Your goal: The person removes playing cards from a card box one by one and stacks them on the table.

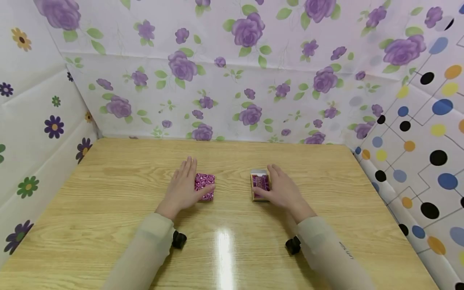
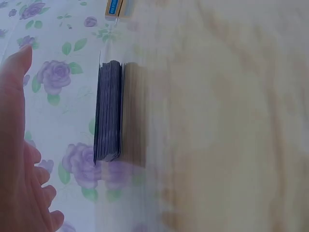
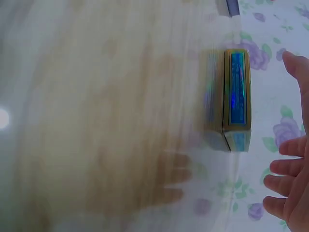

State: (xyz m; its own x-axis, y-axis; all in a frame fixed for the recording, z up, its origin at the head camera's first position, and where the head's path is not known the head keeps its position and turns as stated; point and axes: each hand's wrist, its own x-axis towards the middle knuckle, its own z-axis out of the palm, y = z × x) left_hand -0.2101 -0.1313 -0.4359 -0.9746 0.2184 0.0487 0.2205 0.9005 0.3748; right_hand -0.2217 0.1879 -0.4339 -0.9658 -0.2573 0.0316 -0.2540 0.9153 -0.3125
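Observation:
A squared stack of playing cards with pink patterned backs lies on the table, left of the middle. Its layered edges show in the left wrist view, where the stack stands apart from my fingers. My left hand is over its left side, fingers straight and thumb stretched across, gripping nothing. To the right lies a gold-edged card box with a pale flap out at its far end. Above its right side hovers my right hand, fingers extended. The right wrist view shows a gap between this hand and the box.
The wood-grain table reaches back to a wall covering with purple roses. Patterned sheets, flowered on the left and dotted on the right, bound the sides. Black wrist devices hang under both sleeves.

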